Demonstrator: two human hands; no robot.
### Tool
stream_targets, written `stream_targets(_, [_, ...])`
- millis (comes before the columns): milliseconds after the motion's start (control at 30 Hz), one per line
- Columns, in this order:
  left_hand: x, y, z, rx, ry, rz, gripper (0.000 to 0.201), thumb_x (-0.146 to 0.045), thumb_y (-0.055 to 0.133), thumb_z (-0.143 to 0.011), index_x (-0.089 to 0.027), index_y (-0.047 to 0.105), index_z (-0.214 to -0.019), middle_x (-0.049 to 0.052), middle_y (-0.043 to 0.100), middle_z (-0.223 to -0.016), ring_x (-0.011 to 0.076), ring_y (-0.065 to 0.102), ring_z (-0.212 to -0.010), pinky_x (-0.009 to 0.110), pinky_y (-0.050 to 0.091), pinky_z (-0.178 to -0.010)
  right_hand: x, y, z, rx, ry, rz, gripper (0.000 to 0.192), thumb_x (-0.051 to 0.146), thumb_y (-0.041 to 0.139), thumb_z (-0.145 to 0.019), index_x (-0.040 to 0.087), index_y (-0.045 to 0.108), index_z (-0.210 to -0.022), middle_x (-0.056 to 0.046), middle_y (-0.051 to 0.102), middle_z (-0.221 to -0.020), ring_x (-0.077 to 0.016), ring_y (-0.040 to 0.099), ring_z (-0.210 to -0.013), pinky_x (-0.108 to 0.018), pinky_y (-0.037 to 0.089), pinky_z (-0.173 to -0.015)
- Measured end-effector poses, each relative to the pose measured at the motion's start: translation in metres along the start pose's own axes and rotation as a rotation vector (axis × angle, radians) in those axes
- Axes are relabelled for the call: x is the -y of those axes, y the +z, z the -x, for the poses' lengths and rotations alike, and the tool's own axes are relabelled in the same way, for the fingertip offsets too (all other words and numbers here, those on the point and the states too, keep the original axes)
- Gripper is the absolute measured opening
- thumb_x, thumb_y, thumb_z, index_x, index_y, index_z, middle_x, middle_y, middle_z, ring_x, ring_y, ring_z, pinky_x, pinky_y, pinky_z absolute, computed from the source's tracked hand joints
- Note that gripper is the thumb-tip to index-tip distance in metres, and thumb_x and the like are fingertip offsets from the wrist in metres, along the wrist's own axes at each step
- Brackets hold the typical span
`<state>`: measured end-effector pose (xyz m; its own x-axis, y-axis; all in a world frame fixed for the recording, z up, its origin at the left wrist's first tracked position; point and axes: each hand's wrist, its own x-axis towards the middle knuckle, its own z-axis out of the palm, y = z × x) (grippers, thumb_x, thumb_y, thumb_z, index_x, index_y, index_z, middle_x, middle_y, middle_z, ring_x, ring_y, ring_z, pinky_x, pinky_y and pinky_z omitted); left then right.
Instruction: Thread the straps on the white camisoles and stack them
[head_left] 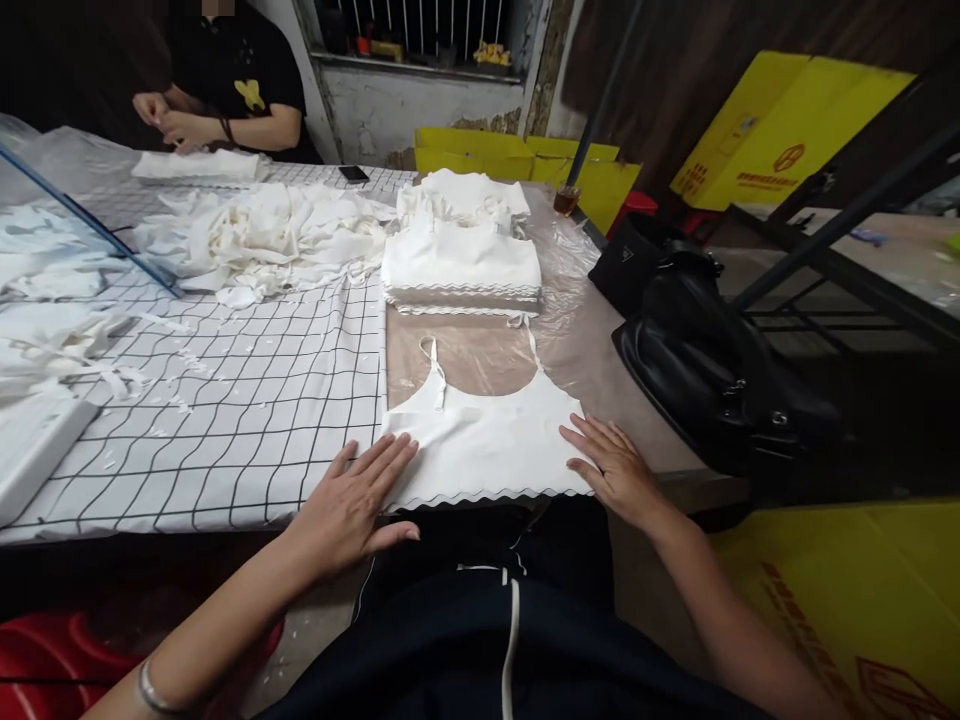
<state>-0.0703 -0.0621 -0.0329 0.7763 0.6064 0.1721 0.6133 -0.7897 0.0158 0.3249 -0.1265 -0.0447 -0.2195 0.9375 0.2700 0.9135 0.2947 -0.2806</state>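
A white camisole top (pixel 484 440) with thin straps and a scalloped hem lies flat at the table's near edge. My left hand (pixel 356 500) rests flat, fingers spread, on its left hem corner. My right hand (pixel 611 465) lies flat on its right side, fingers apart. Neither hand grips anything. Beyond the top stands a neat stack of folded white tops (pixel 461 265), with a second stack (pixel 469 195) behind it.
A black-and-white grid cloth (pixel 247 400) covers the table's left. A loose heap of white garments (pixel 262 235) lies behind it. A black bag (pixel 712 360) sits at the right edge. Another person's hands (pixel 169 115) work at the far left corner. Yellow boxes (pixel 780 130) stand behind.
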Motion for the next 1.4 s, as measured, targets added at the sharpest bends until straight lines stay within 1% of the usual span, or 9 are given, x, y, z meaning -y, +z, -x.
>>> stream_targets(167, [-0.014, -0.015, -0.014, -0.163, -0.021, 0.054, 0.085, -0.073, 0.037, -0.089, -0.019, 0.024, -0.154, 0.018, 0.041, -0.149, 0.0366, 0.038, -0.137, 0.060, 0.017, -0.113, -0.017, -0.020, -0.032, -0.247, 0.126, -0.174, 0.026, 0.035, 0.049, -0.094, 0.022, 0.071, -0.088, -0.008, 0.070, -0.095, -0.0257, 0.064, -0.090, -0.040, 0.050, -0.082])
stream_targets(300, [-0.028, -0.038, -0.094, -0.257, -0.024, 0.432, 0.042, -0.046, 0.045, -0.098, -0.016, 0.060, -0.122, 0.015, 0.065, -0.116, 0.0252, 0.061, -0.107, 0.040, 0.047, -0.093, -0.021, -0.033, -0.098, -0.394, 0.232, -0.242, 0.019, 0.032, 0.056, -0.086, 0.019, 0.064, -0.075, -0.006, 0.066, -0.076, -0.0223, 0.062, -0.072, -0.033, 0.050, -0.068])
stream_targets(433, [-0.023, -0.033, -0.210, -0.052, -0.308, 0.594, 0.026, -0.036, 0.053, -0.094, -0.015, 0.068, -0.088, 0.009, 0.071, -0.090, 0.0201, 0.065, -0.083, 0.028, 0.049, -0.074, 0.009, -0.021, -0.112, -0.263, -0.001, -0.213, 0.015, 0.025, 0.055, -0.092, 0.018, 0.068, -0.089, -0.008, 0.068, -0.091, -0.0234, 0.063, -0.087, -0.036, 0.052, -0.081])
stream_targets(600, [-0.040, 0.004, -0.298, 0.179, -0.477, 0.310, 0.040, -0.049, 0.052, -0.092, -0.013, 0.069, -0.097, 0.017, 0.071, -0.102, 0.0307, 0.063, -0.103, 0.041, 0.042, -0.093, 0.050, 0.022, -0.065, -0.029, -0.073, -0.011, 0.037, 0.027, 0.063, -0.092, 0.014, 0.061, -0.127, -0.016, 0.053, -0.136, -0.0319, 0.045, -0.129, -0.052, 0.038, -0.109])
stream_targets(867, [-0.044, 0.012, -0.316, 0.200, -0.388, 0.321, 0.028, -0.025, 0.046, -0.093, -0.012, 0.064, -0.110, 0.016, 0.069, -0.103, 0.0255, 0.064, -0.095, 0.033, 0.045, -0.078, 0.059, 0.021, -0.058, 0.027, 0.008, -0.071, 0.044, 0.031, 0.066, -0.092, 0.016, 0.058, -0.133, -0.016, 0.047, -0.142, -0.0337, 0.038, -0.134, -0.055, 0.034, -0.112])
stream_targets(967, [-0.021, 0.011, -0.321, 0.066, -0.136, 0.251, 0.028, -0.020, 0.052, -0.088, -0.019, 0.063, -0.113, 0.015, 0.060, -0.124, 0.0298, 0.053, -0.113, 0.041, 0.041, -0.087, 0.059, 0.021, -0.058, 0.018, 0.001, -0.121, 0.043, 0.029, 0.066, -0.092, 0.018, 0.058, -0.133, -0.014, 0.045, -0.144, -0.0337, 0.037, -0.135, -0.056, 0.032, -0.113])
stream_targets(1100, [0.002, 0.010, -0.337, 0.183, 0.135, 0.105, 0.013, -0.013, 0.057, -0.081, -0.018, 0.068, -0.086, 0.013, 0.060, -0.124, 0.0329, 0.047, -0.118, 0.048, 0.032, -0.092, 0.060, 0.022, -0.057, 0.006, 0.005, -0.159, 0.043, 0.029, 0.067, -0.092, 0.020, 0.057, -0.133, -0.013, 0.045, -0.144, -0.0327, 0.036, -0.136, -0.055, 0.030, -0.115])
stream_targets(1333, [0.018, -0.037, -0.363, 0.476, 0.015, 0.235, 0.013, -0.024, 0.058, -0.085, -0.019, 0.062, -0.096, -0.003, 0.069, -0.073, 0.0159, 0.062, -0.073, 0.032, 0.035, -0.085, 0.060, 0.026, -0.056, 0.004, 0.028, -0.286, 0.040, 0.026, 0.066, -0.092, 0.019, 0.058, -0.131, -0.013, 0.046, -0.143, -0.0330, 0.034, -0.138, -0.057, 0.026, -0.116])
stream_targets(1400, [0.011, -0.057, -0.356, 0.436, 0.008, 0.197, 0.017, -0.029, 0.064, -0.083, -0.019, 0.063, -0.096, -0.002, 0.069, -0.075, 0.0157, 0.062, -0.072, 0.029, 0.037, -0.081, 0.055, 0.026, -0.060, -0.037, 0.093, -0.493, 0.038, 0.031, 0.062, -0.094, 0.019, 0.059, -0.130, -0.013, 0.049, -0.141, -0.0319, 0.036, -0.136, -0.056, 0.025, -0.116])
